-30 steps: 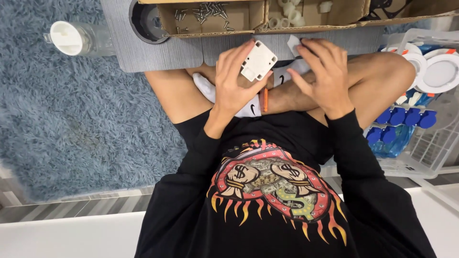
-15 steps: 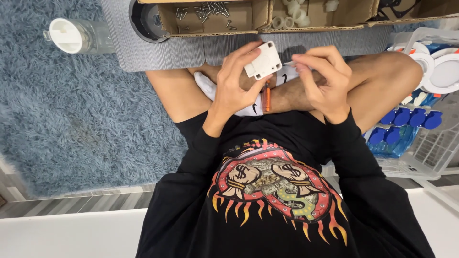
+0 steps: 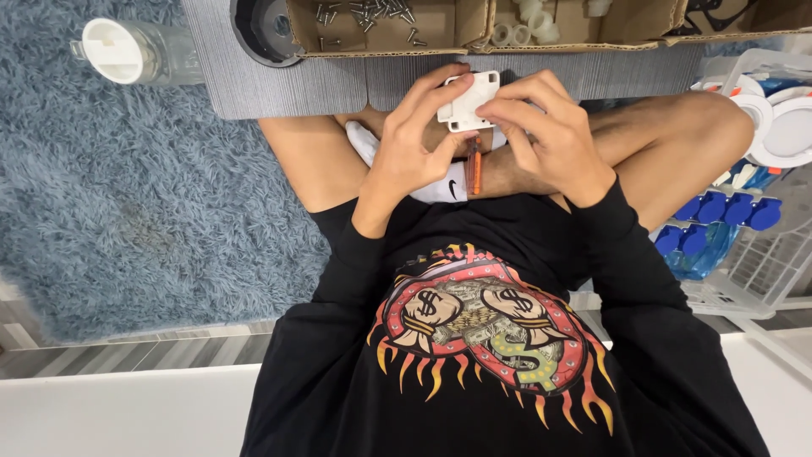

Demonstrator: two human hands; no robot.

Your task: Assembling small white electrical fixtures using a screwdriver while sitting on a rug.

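1. A cardboard box (image 3: 474,30) stands at the top, one compartment with loose screws (image 3: 364,17), another with white rings (image 3: 524,25).
2. A clear jar with a white lid (image 3: 114,51) lies on the blue shaggy rug (image 3: 127,195).
3. A white wire basket (image 3: 761,262) at the right holds blue plastic parts (image 3: 727,210).
4. A grey mat (image 3: 288,85) lies under the box.

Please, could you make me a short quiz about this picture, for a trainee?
1. True or false: the left hand and the right hand both hold the white plastic part.
2. What lies in the left compartment of the cardboard box? A) screws B) coins C) batteries
3. Fill in: the jar with the white lid is on a shaggy ____ rug.
Key: 1 true; 2 A; 3 blue.
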